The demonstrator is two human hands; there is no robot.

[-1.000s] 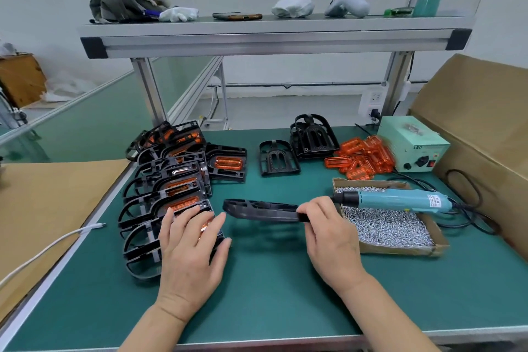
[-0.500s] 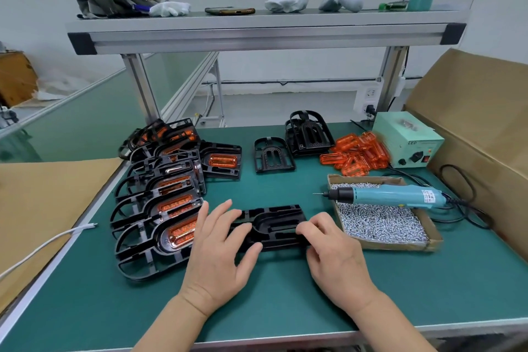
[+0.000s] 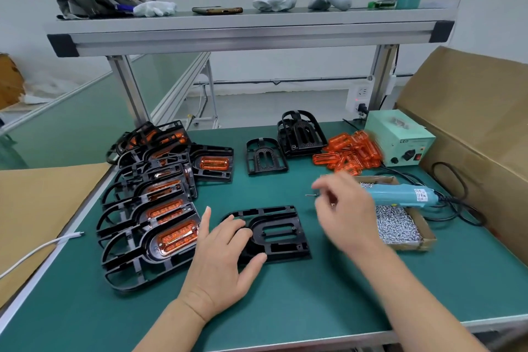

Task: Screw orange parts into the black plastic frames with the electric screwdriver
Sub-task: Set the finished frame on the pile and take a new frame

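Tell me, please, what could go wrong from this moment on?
1. The blurred right hand is beside the electric screwdriver, which lies across the box of screws; a knock might roll it off or spill screws.
2. The left hand rests flat on one end of the empty black frame, so it may slide when a part is pressed in.

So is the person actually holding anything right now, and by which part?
Left hand only presses flat on the left end of the black frame. Right hand is blurred over the screwdriver; whether it has a grip on it cannot be told.
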